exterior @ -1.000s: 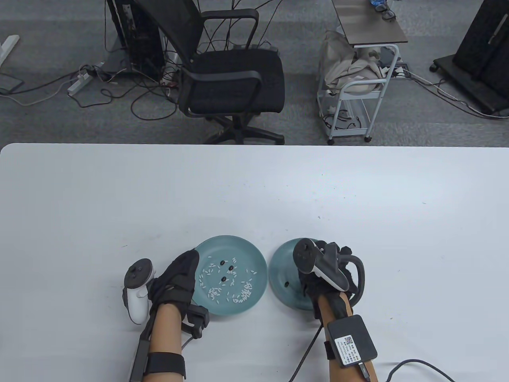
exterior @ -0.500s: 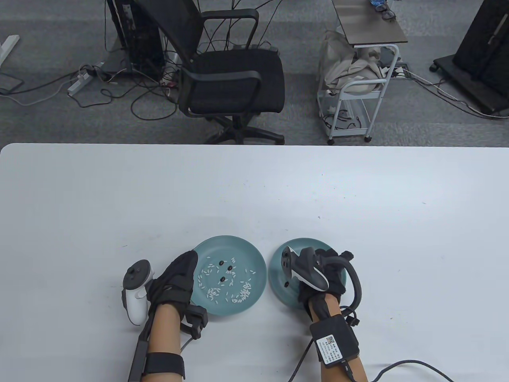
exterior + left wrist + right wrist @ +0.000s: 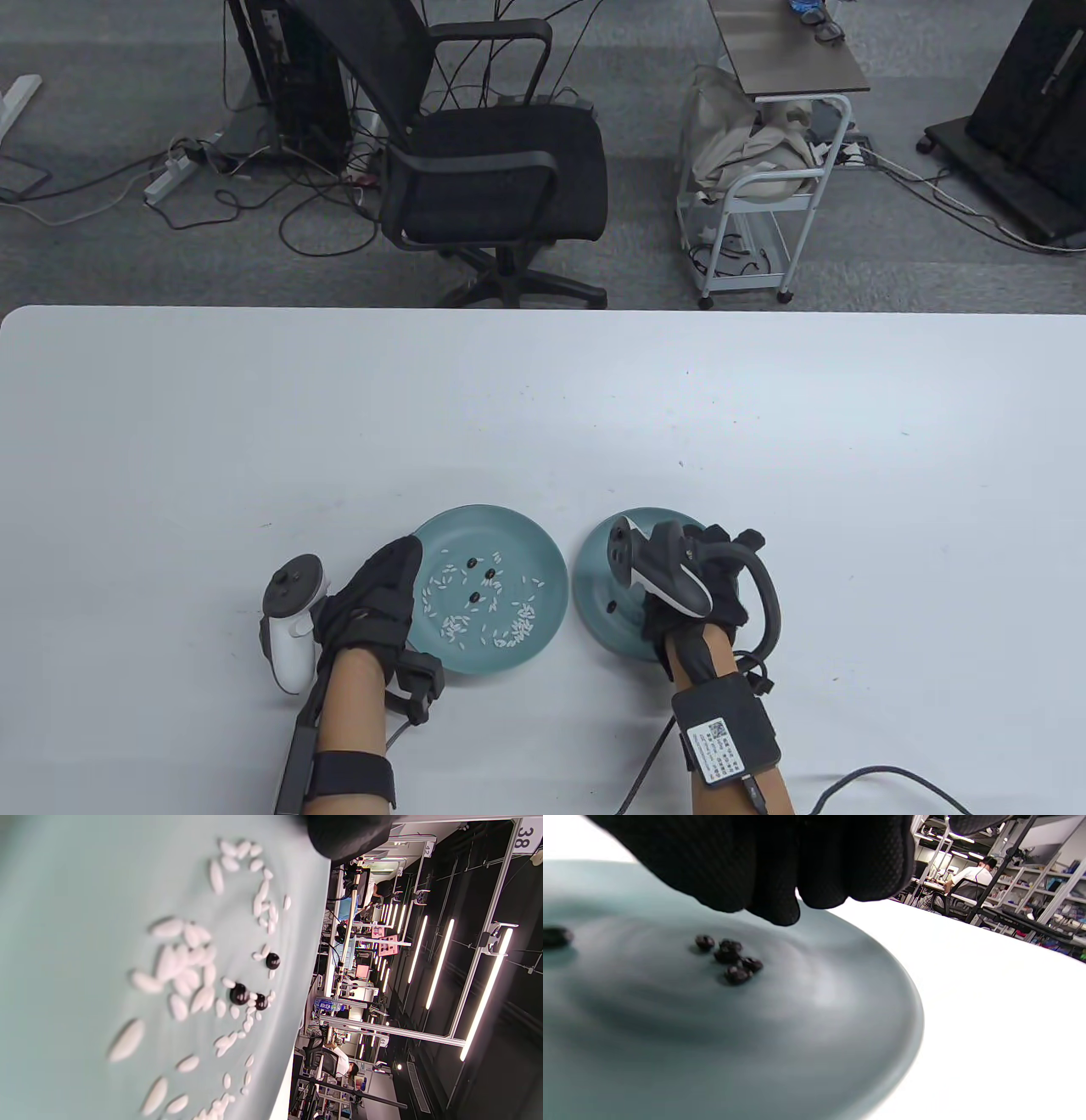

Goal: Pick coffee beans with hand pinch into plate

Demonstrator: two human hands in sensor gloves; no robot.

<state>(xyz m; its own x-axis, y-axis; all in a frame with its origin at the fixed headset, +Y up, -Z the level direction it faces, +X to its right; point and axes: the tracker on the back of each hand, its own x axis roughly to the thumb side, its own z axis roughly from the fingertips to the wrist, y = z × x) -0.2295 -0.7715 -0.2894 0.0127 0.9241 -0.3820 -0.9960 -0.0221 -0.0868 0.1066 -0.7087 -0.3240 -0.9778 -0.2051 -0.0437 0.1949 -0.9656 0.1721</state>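
Two teal plates lie side by side near the front edge. The left plate [image 3: 547,552] holds scattered white rice grains [image 3: 182,963] and three dark coffee beans [image 3: 475,597] [image 3: 239,993]. My left hand [image 3: 407,556] lies flat against that plate's left rim with straight fingers. The right plate [image 3: 596,577] [image 3: 818,1018] holds a small cluster of coffee beans [image 3: 731,961] and one apart [image 3: 612,607]. My right hand [image 3: 780,910] hovers just above the cluster. Its fingertips are bunched together, with no bean visible between them. In the table view the tracker hides those fingertips.
The white table [image 3: 543,407] stretches wide behind the plates. A cable [image 3: 882,777] trails from my right forearm across the front right. Off the table's far edge stand a black office chair [image 3: 501,161] and a white cart [image 3: 764,187].
My right hand has shifted slightly and turned over the right plate, tilting its tracker. My left hand and the left plate's beans have stayed put.
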